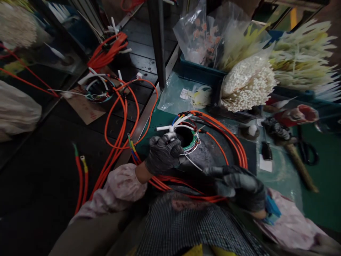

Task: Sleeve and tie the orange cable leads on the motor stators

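Observation:
A ring-shaped motor stator point(192, 146) with a green and white rim and a dark round opening lies on the bench in front of me. White sleeves point(164, 128) and thick orange cables point(231, 132) come off its far side. My left hand point(165, 152), in a dark grey glove, is closed at the stator's left edge, just under the white sleeves; its fingertips are partly hidden. A white cord point(193, 163) runs from the near rim toward my right hand point(238, 185). That gloved hand is closed, thumb and forefinger pinching the cord's end.
A second stator point(99, 89) with coiled orange cables stands at the left. On the right lie a hammer point(299, 163), scissors point(307, 147) and a red roll point(297, 115). Blue bins point(198, 69) at the back hold a bundle of white sticks point(247, 83) and pale strips point(301, 60).

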`<act>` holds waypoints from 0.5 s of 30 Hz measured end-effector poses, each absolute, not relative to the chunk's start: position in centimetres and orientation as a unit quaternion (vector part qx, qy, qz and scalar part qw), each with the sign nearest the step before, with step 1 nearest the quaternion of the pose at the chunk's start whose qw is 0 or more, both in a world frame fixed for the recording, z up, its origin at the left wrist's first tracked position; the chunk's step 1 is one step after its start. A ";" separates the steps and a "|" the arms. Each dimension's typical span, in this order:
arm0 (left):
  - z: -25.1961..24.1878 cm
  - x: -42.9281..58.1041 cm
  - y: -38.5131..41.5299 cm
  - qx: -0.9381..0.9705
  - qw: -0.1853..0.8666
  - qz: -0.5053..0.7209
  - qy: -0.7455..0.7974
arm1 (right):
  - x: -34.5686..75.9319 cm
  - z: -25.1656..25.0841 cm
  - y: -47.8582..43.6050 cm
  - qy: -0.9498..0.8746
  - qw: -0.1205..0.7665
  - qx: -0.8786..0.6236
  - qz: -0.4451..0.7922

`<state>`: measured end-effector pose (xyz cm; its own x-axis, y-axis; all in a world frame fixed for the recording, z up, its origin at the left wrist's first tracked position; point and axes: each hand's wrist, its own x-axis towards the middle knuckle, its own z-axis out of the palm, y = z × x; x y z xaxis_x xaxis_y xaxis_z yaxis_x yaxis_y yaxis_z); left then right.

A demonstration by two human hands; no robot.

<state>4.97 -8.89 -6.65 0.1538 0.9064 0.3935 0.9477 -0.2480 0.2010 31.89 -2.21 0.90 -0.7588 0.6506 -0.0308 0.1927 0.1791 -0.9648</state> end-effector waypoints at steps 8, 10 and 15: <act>-5.2 4.6 -8.5 -0.762 0.053 -0.302 -0.571 | 26.4 -3.1 0.0 -0.865 0.222 -0.261 0.367; -5.6 4.2 -8.4 -0.765 0.040 -0.327 -0.553 | 25.5 -3.0 1.0 -0.877 0.242 -0.281 0.308; -7.0 3.5 -8.2 -0.773 0.010 -0.297 -0.561 | 24.6 -2.9 1.6 -0.901 0.246 -0.285 0.214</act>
<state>3.55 -8.22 -6.99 0.1951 0.8610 0.4698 0.8725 -0.3711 0.3178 24.63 1.55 -2.92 -0.7169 0.6187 0.3213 0.4079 0.7460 -0.5264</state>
